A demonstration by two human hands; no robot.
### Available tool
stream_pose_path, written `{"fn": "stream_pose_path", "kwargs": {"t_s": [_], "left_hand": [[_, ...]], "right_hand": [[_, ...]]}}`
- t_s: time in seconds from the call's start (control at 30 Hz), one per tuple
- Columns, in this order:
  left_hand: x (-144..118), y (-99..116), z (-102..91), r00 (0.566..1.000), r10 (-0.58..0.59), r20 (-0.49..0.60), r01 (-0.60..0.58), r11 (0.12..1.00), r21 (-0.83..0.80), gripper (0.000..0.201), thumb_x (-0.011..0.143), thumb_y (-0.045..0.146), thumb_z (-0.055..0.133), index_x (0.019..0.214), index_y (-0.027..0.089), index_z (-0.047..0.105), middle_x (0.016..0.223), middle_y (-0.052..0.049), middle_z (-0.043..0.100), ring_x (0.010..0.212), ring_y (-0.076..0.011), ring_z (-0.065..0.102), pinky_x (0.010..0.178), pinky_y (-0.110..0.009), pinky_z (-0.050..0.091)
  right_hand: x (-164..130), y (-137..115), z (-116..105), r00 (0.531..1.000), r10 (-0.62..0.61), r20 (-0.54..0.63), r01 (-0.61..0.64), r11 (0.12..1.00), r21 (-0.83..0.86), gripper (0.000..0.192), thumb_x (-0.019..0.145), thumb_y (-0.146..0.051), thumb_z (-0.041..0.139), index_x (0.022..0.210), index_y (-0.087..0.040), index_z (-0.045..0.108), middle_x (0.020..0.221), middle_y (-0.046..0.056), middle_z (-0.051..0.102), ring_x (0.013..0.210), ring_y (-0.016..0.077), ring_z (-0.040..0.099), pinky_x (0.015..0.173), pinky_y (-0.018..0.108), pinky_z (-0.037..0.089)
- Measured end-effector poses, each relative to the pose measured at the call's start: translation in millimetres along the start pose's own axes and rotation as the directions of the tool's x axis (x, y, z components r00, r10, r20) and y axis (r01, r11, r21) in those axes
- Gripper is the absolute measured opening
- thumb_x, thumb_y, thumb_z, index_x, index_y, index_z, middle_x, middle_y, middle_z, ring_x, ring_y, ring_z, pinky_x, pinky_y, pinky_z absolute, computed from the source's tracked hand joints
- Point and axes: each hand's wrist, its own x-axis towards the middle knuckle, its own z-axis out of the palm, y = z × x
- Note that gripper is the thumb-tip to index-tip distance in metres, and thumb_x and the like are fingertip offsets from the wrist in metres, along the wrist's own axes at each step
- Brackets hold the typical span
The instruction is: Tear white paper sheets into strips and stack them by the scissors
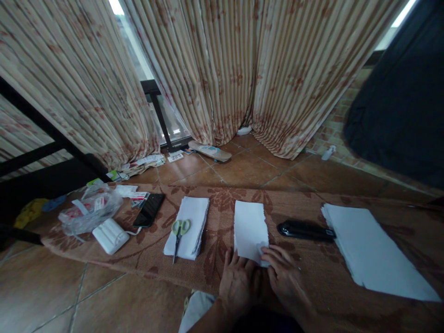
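A narrow white sheet of paper (248,226) with ragged torn sides lies on the cloth-covered bench in front of me. My left hand (237,280) is at its near edge, fingers bent over the border. My right hand (282,270) has its fingertips on the near right corner, gripping the paper there. The thumbs are partly hidden. To the left is a stack of similar paper pieces (196,217) with green-handled scissors (181,227) lying on top. On the right a black stapler-like object (305,230) points toward a larger stack of white paper (374,249).
Further left on the brown patterned cloth (149,252) are a black phone (150,209), a white cabled device (111,236) and a clear plastic bag (92,208). Beyond the bench, a skateboard (210,151) rests on the tiled floor before striped curtains (222,69).
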Motion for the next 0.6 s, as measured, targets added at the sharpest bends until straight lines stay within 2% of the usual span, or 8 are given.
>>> {"fn": "stream_pose_path", "kwargs": {"t_s": [0.07, 0.13, 0.23, 0.3, 0.37, 0.47, 0.6], "left_hand": [[-1.1, -3.6, -0.7, 0.998, -0.029, -0.052, 0.026, 0.998, -0.055, 0.021, 0.086, 0.019, 0.050, 0.102, 0.025, 0.063, 0.109, -0.005, 0.063, 0.110, -0.0246, 0.054, 0.107, -0.052, 0.031], [0.3, -10.0, -5.2, 0.980, -0.127, -0.152, 0.102, 0.982, -0.162, 0.032, 0.086, 0.011, 0.042, 0.111, 0.022, 0.059, 0.121, -0.008, 0.059, 0.114, -0.0223, 0.053, 0.105, -0.043, 0.038], [11.0, -20.3, -19.1, 0.902, -0.364, -0.231, 0.270, 0.895, -0.355, 0.038, 0.087, 0.010, 0.033, 0.120, 0.017, 0.052, 0.122, -0.011, 0.058, 0.115, -0.0196, 0.053, 0.101, -0.035, 0.041], [23.7, -23.3, -29.5, 0.862, -0.486, -0.146, 0.401, 0.828, -0.392, 0.034, 0.092, 0.020, 0.032, 0.119, 0.015, 0.051, 0.117, -0.012, 0.062, 0.110, -0.0204, 0.058, 0.096, -0.033, 0.044], [38.6, -21.7, -37.0, 0.853, -0.518, -0.060, 0.477, 0.821, -0.313, 0.037, 0.091, 0.030, 0.039, 0.122, 0.012, 0.049, 0.120, -0.015, 0.061, 0.112, -0.0231, 0.057, 0.095, -0.032, 0.043], [60.8, -14.6, -40.4, 0.835, -0.549, 0.045, 0.548, 0.822, -0.154, 0.043, 0.083, 0.035, 0.053, 0.118, 0.010, 0.052, 0.112, -0.017, 0.065, 0.105, -0.0255, 0.061, 0.090, -0.032, 0.044], [84.0, -12.6, -36.3, 0.743, -0.658, 0.122, 0.667, 0.741, -0.069, 0.040, 0.076, 0.033, 0.059, 0.107, 0.006, 0.060, 0.099, -0.020, 0.068, 0.096, -0.0293, 0.065, 0.079, -0.034, 0.047]], "right_hand": [[-0.7, 0.5, 0.9, 1.000, 0.008, -0.001, -0.008, 1.000, -0.002, 0.037, 0.077, -0.006, 0.041, 0.095, -0.023, 0.068, 0.112, 0.002, 0.068, 0.114, 0.0230, 0.053, 0.095, 0.041, 0.047], [-1.1, 1.0, 1.6, 1.000, 0.018, -0.005, -0.018, 1.000, 0.009, 0.039, 0.077, -0.006, 0.040, 0.095, -0.024, 0.069, 0.112, 0.003, 0.068, 0.113, 0.0229, 0.053, 0.094, 0.041, 0.047], [-1.3, 1.8, 2.4, 0.999, 0.038, -0.001, -0.038, 0.999, 0.027, 0.041, 0.077, -0.005, 0.038, 0.094, -0.023, 0.070, 0.110, 0.004, 0.069, 0.112, 0.0230, 0.054, 0.093, 0.041, 0.048], [-1.3, 2.3, 2.8, 0.999, 0.042, 0.006, -0.042, 0.998, 0.040, 0.042, 0.076, -0.004, 0.038, 0.094, -0.023, 0.071, 0.110, 0.004, 0.069, 0.111, 0.0231, 0.054, 0.093, 0.041, 0.047], [-1.3, 3.0, 3.5, 0.999, 0.037, 0.005, -0.038, 0.998, 0.053, 0.043, 0.075, -0.003, 0.039, 0.095, -0.023, 0.071, 0.110, 0.003, 0.069, 0.110, 0.0232, 0.055, 0.093, 0.042, 0.047], [-1.3, 4.0, 4.9, 0.999, 0.030, -0.011, -0.030, 0.997, 0.065, 0.044, 0.074, -0.003, 0.038, 0.094, -0.024, 0.071, 0.110, 0.003, 0.070, 0.108, 0.0229, 0.056, 0.092, 0.042, 0.047], [-1.3, 4.7, 6.1, 0.999, 0.024, -0.048, -0.021, 0.997, 0.068, 0.043, 0.075, -0.003, 0.038, 0.093, -0.023, 0.072, 0.106, 0.003, 0.071, 0.106, 0.0226, 0.057, 0.090, 0.040, 0.047]]}}
